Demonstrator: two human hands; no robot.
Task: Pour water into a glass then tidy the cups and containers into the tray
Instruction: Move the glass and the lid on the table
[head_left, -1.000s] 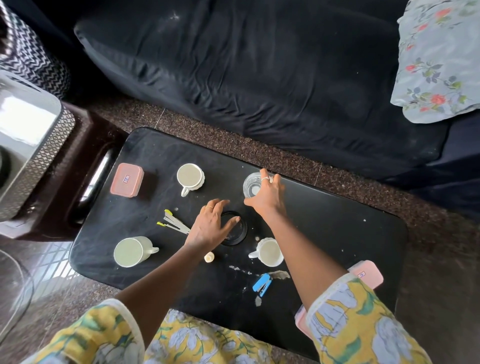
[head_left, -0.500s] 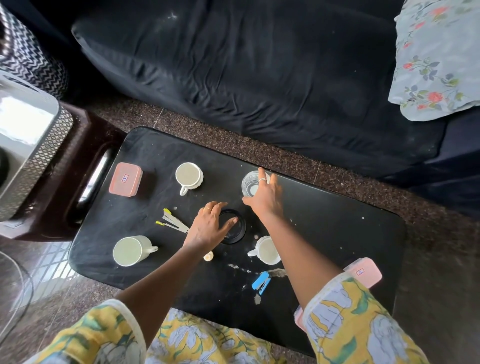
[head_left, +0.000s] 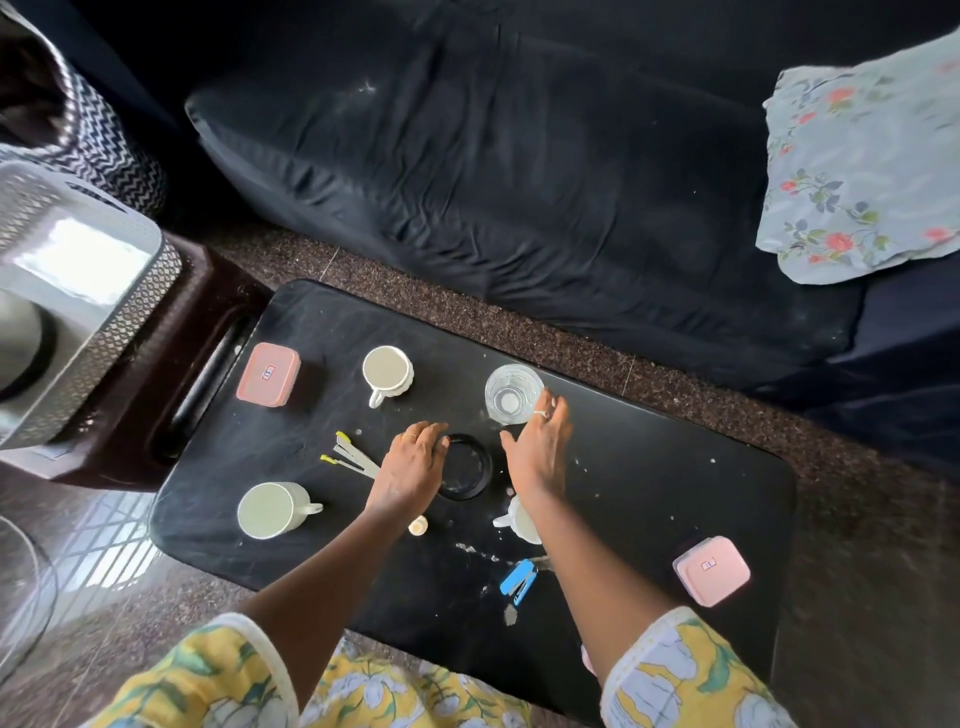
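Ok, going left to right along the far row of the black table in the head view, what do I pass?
Pink box → white mug → glass.

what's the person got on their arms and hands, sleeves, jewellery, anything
The left sleeve and right sleeve are loose and yellow, printed with pale blue-white flowers and green leaves, with white edging at the cuff. Below them the forearms are bare. The left hand wears a thin gold-coloured ring, and the right hand wears a silvery ring. No watch or bracelet shows.
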